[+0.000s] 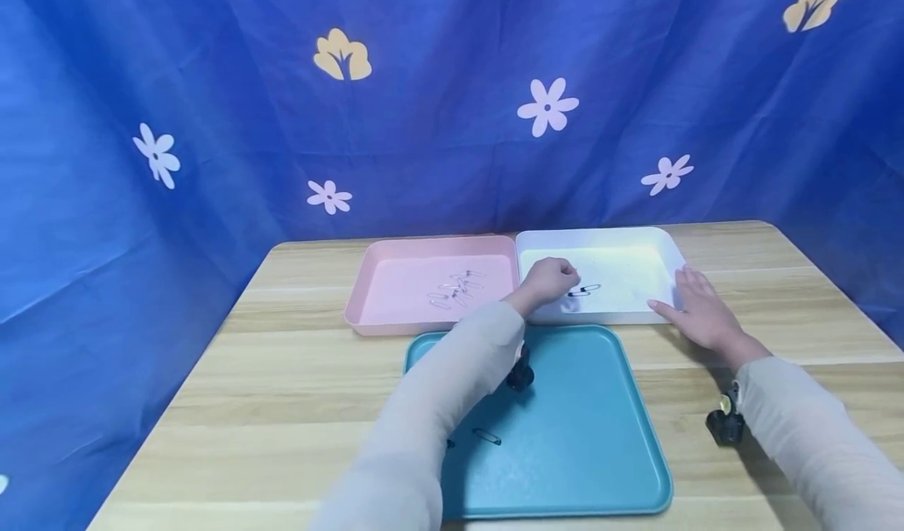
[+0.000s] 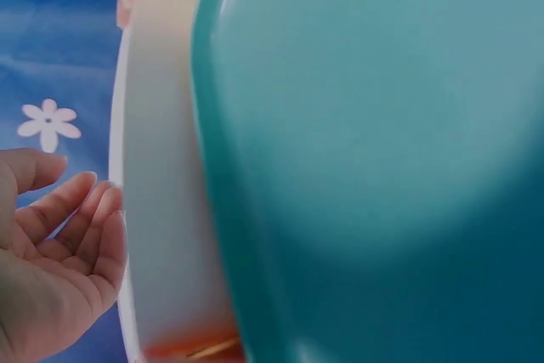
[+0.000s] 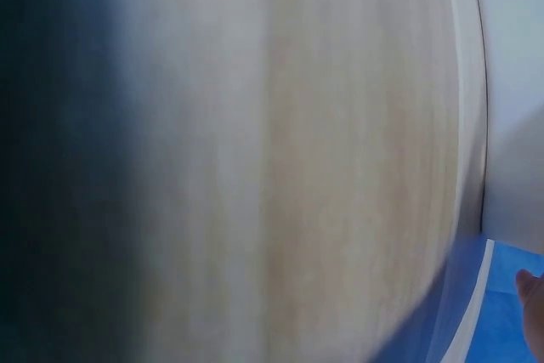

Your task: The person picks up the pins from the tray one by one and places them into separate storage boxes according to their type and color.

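Observation:
My left hand point(image 1: 554, 278) hovers over the white tray point(image 1: 600, 234), just left of a dark safety pin point(image 1: 585, 290) lying on the tray floor. In the left wrist view that hand point(image 2: 59, 252) shows loosely curved fingers with nothing in them, beside the white tray's wall point(image 2: 161, 210). My right hand point(image 1: 695, 307) lies flat with straight fingers on the white tray's front right corner. Another dark pin point(image 1: 487, 437) lies on the teal tray point(image 1: 579, 452) under my left forearm. Several silver pins point(image 1: 457, 288) lie in the pink tray point(image 1: 424, 245).
The three trays sit close together on a wooden table point(image 1: 282, 374), pink and white side by side at the back, teal in front. A blue flowered cloth point(image 1: 438, 123) hangs behind. The right wrist view is a blur of tabletop point(image 3: 297, 167).

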Tool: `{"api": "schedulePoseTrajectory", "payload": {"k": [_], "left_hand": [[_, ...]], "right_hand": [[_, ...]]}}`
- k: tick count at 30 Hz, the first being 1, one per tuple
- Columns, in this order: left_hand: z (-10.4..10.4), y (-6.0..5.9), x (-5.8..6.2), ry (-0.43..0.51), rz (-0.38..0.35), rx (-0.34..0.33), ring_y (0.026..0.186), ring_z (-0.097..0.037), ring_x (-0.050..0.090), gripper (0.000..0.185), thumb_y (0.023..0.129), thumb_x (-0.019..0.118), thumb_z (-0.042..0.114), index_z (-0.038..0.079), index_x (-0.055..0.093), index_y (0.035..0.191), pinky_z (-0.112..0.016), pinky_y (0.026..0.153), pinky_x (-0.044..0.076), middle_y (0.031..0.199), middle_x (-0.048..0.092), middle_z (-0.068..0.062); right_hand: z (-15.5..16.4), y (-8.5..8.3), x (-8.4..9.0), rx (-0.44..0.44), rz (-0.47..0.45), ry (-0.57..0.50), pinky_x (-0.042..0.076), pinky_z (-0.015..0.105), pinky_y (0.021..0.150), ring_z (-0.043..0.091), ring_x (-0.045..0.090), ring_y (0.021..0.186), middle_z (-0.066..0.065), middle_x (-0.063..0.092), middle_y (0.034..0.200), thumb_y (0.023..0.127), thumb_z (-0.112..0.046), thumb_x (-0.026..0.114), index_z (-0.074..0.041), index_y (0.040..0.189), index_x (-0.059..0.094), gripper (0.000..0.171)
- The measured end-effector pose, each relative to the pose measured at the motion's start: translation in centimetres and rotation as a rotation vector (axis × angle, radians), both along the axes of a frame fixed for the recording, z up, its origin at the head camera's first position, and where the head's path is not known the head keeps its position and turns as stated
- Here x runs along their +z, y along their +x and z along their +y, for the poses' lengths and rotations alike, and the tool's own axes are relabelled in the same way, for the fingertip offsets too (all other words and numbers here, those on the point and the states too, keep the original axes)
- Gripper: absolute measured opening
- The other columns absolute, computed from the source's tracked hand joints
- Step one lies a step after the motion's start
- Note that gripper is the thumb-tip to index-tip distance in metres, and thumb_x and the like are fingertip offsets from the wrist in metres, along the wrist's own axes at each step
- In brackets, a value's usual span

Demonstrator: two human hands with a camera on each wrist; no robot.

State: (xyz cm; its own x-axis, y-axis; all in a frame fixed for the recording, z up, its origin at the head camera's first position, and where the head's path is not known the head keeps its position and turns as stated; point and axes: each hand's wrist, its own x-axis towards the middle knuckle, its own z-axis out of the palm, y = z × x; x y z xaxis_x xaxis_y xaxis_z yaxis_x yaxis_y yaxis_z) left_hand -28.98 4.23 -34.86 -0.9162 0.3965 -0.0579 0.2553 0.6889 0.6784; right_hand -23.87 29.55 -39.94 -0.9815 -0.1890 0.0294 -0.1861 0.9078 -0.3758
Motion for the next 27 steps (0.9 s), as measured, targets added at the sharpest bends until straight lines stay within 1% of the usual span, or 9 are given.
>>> {"api": "schedulePoseTrajectory", "payload": {"k": [2,5,7,13,16,19,20,24,27], "left_hand": [[-0.5,0.4,0.4,0.019,-0.016,0.008,0.067,-0.011,0.048,0.018,0.086,0.052,0.02,0.007,0.064,0.09,-0.018,0.058,0.038,0.078,0.058,0.001],[-1.3,0.9,0.9,0.071,-0.073,0.039,0.068,-0.011,0.05,0.017,0.086,0.052,0.021,0.008,0.063,0.089,-0.021,0.058,0.039,0.077,0.058,0.001],[-1.9,1.2,1.1,0.09,-0.092,0.046,0.07,-0.01,0.051,0.017,0.085,0.053,0.022,0.009,0.063,0.088,-0.021,0.06,0.04,0.078,0.058,0.001],[-4.1,2.7,2.1,0.095,-0.107,0.0,0.075,-0.011,0.053,0.017,0.085,0.054,0.021,0.008,0.062,0.091,-0.023,0.067,0.042,0.085,0.06,-0.004],[-5.3,3.5,2.6,0.084,-0.111,-0.019,0.077,-0.011,0.051,0.017,0.085,0.053,0.022,0.009,0.062,0.091,-0.023,0.07,0.042,0.087,0.06,-0.003],[-6.4,4.2,2.9,0.078,-0.114,-0.044,0.078,-0.016,0.054,0.017,0.085,0.053,0.021,0.008,0.062,0.092,-0.022,0.068,0.042,0.087,0.06,-0.004],[-6.7,4.5,3.0,0.084,-0.121,-0.052,0.079,-0.018,0.055,0.017,0.085,0.053,0.02,0.007,0.062,0.092,-0.022,0.067,0.042,0.086,0.061,-0.006],[-8.2,5.4,3.2,0.158,-0.206,-0.066,0.083,-0.027,0.056,0.018,0.085,0.053,0.016,0.002,0.061,0.094,-0.023,0.067,0.046,0.091,0.061,-0.016],[-9.4,6.1,3.2,0.178,-0.217,-0.084,0.082,-0.022,0.055,0.019,0.085,0.054,0.015,0.001,0.061,0.095,-0.024,0.07,0.047,0.09,0.061,-0.013]], "right_hand": [[0.1,0.0,0.0,0.001,0.008,-0.002,-0.001,0.052,0.098,0.042,-0.005,0.124,0.034,-0.003,0.134,0.088,-0.05,0.033,0.016,0.13,0.001,0.084],[0.2,0.0,0.0,0.0,0.012,-0.006,-0.002,0.051,0.098,0.041,-0.005,0.124,0.034,-0.003,0.134,0.088,-0.05,0.033,0.016,0.13,0.001,0.084],[0.3,0.1,-0.1,-0.002,0.01,-0.009,-0.003,0.051,0.098,0.041,-0.006,0.124,0.033,-0.004,0.135,0.088,-0.05,0.033,0.016,0.13,0.001,0.084],[0.2,0.2,-0.3,-0.003,-0.001,-0.008,-0.004,0.051,0.098,0.041,-0.007,0.124,0.032,-0.005,0.135,0.088,-0.05,0.032,0.015,0.13,0.0,0.085],[0.2,0.2,-0.3,-0.002,-0.001,-0.007,-0.004,0.051,0.098,0.041,-0.007,0.124,0.032,-0.005,0.135,0.088,-0.05,0.033,0.015,0.13,0.0,0.085],[0.3,0.1,-0.3,-0.001,0.001,-0.009,-0.004,0.051,0.098,0.041,-0.007,0.124,0.032,-0.006,0.135,0.088,-0.05,0.033,0.015,0.13,-0.001,0.085],[0.2,0.1,-0.3,-0.001,0.001,-0.009,-0.004,0.051,0.098,0.041,-0.006,0.124,0.032,-0.005,0.135,0.088,-0.05,0.033,0.015,0.13,-0.001,0.085],[0.1,0.1,-0.1,-0.002,0.001,-0.004,-0.004,0.05,0.098,0.041,-0.006,0.124,0.033,-0.005,0.134,0.087,-0.051,0.033,0.015,0.13,0.0,0.085],[0.1,0.0,-0.1,-0.001,0.001,-0.002,-0.004,0.05,0.099,0.041,-0.006,0.124,0.033,-0.005,0.134,0.087,-0.051,0.032,0.016,0.13,0.0,0.085]]}}
